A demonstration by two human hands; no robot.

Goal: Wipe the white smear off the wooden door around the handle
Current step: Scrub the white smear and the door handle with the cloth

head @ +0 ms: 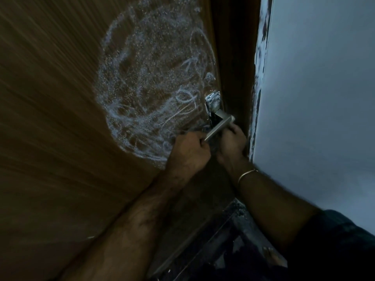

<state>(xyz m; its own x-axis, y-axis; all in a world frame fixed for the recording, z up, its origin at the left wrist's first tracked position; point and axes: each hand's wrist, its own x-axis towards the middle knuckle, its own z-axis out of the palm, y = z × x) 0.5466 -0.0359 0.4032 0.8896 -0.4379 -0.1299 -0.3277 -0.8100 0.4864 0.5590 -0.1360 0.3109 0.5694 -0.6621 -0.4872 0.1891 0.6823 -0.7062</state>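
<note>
A wide white smear [154, 88] of swirls and specks covers the wooden door [60, 118] left of and above the metal lever handle [220, 126]. The handle's plate [213, 102] is smeared too. My left hand [188, 153] is curled in a fist at the free end of the lever, with thumb and forefinger on its tip. My right hand [231, 145] sits just under the lever near the door's edge. Its fingers are tucked behind the lever and hidden. A dark patch shows between the hands; the dim light hides what it is.
The dark door frame [235, 57] runs up right of the handle, with white smudges along its edge [261, 47]. A pale wall [316, 88] fills the right side. Below are a dark floor [213, 240] and a bare foot [273, 256]. A thin bracelet [246, 174] circles my right wrist.
</note>
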